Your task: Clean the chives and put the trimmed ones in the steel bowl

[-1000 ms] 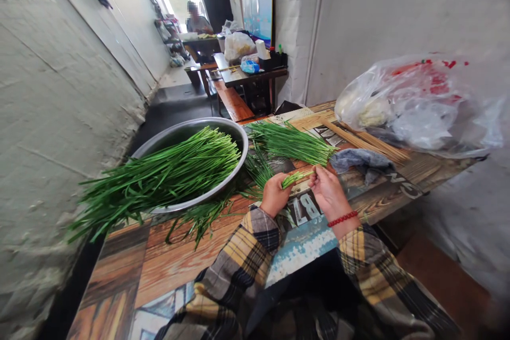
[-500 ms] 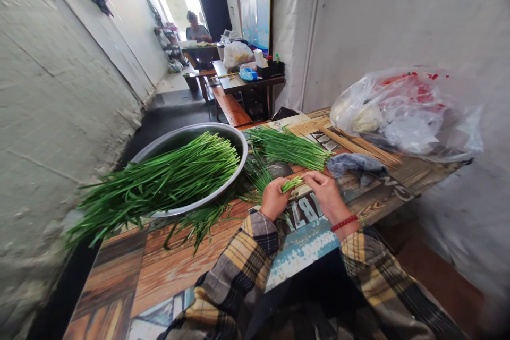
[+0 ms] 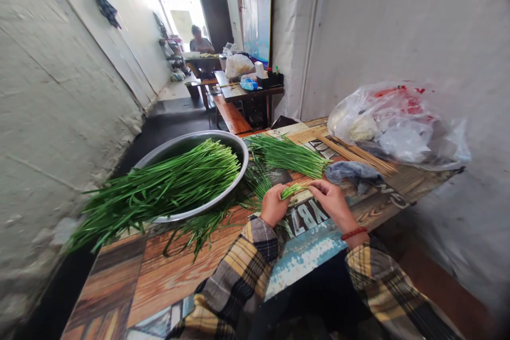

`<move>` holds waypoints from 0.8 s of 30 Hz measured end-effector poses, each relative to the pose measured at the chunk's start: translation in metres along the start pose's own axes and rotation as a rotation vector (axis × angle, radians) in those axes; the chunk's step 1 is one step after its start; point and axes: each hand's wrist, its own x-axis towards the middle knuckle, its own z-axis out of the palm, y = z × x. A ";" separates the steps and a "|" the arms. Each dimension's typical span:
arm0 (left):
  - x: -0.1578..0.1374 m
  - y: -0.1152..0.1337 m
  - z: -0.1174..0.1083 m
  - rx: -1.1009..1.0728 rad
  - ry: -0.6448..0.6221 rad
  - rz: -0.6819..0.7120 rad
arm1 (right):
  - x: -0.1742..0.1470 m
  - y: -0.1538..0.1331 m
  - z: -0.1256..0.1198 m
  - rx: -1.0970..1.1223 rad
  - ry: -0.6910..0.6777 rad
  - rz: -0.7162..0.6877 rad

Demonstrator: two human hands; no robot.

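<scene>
My left hand is closed round a small bunch of garlic chives, whose pale cut ends point right. Just to the right, my right hand is closed in a pinch a little apart from those ends; whatever sits between its fingertips is too small to make out. Behind both hands lies a pile of garlic chives on the table, with loose leaves closer to my left hand. A large metal basin on the left is heaped with more garlic chives, their leaves hanging over its rim.
On the patterned wooden table a grey cloth lies beside wooden sticks. A clear plastic bag stands at the right by the wall. Farther back are another table, a bench and a seated person.
My right hand has drawn slightly right, away from the chive ends. My left hand keeps its hold on the bunch. The whole view has shifted a little.
</scene>
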 end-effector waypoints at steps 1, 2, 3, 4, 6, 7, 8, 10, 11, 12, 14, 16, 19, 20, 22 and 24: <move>-0.001 0.001 -0.001 0.002 -0.009 0.019 | -0.001 -0.002 0.001 -0.068 -0.018 -0.027; -0.002 0.003 -0.002 0.006 -0.021 0.045 | -0.002 -0.005 0.002 -0.146 -0.030 -0.068; -0.003 0.004 -0.002 0.014 -0.035 0.077 | -0.003 -0.008 0.003 -0.218 -0.041 -0.116; -0.005 0.006 -0.003 0.030 -0.048 0.112 | -0.005 -0.012 0.004 -0.269 -0.034 -0.169; -0.007 0.010 -0.004 0.081 -0.069 0.174 | -0.008 -0.019 0.005 -0.330 -0.039 -0.264; -0.007 0.012 -0.005 0.112 -0.076 0.192 | -0.010 -0.022 0.006 -0.335 -0.051 -0.290; -0.007 0.013 -0.006 0.140 -0.078 0.201 | -0.011 -0.025 0.007 -0.321 -0.066 -0.293; -0.007 0.015 -0.008 0.173 -0.065 0.205 | -0.012 -0.027 0.007 -0.246 -0.078 -0.224; -0.006 0.015 -0.009 0.177 -0.052 0.204 | -0.012 -0.027 0.006 -0.196 -0.071 -0.165; -0.005 0.014 -0.009 0.170 -0.042 0.203 | -0.013 -0.027 0.004 -0.147 -0.056 -0.106; -0.004 0.013 -0.009 0.135 -0.038 0.193 | -0.014 -0.024 -0.002 -0.069 -0.025 -0.031; -0.003 0.011 -0.007 0.094 -0.054 0.169 | -0.017 -0.022 -0.006 -0.016 -0.022 -0.036; -0.004 0.010 -0.005 0.071 -0.070 0.135 | -0.021 -0.020 -0.003 0.062 -0.041 -0.112; -0.004 0.010 -0.004 0.077 -0.071 0.130 | -0.022 -0.020 0.001 0.070 -0.052 -0.148; -0.004 0.011 -0.004 0.099 -0.074 0.125 | -0.024 -0.022 0.011 0.022 -0.114 -0.228; -0.005 0.012 -0.004 0.110 -0.076 0.132 | -0.027 -0.024 0.020 -0.099 -0.222 -0.311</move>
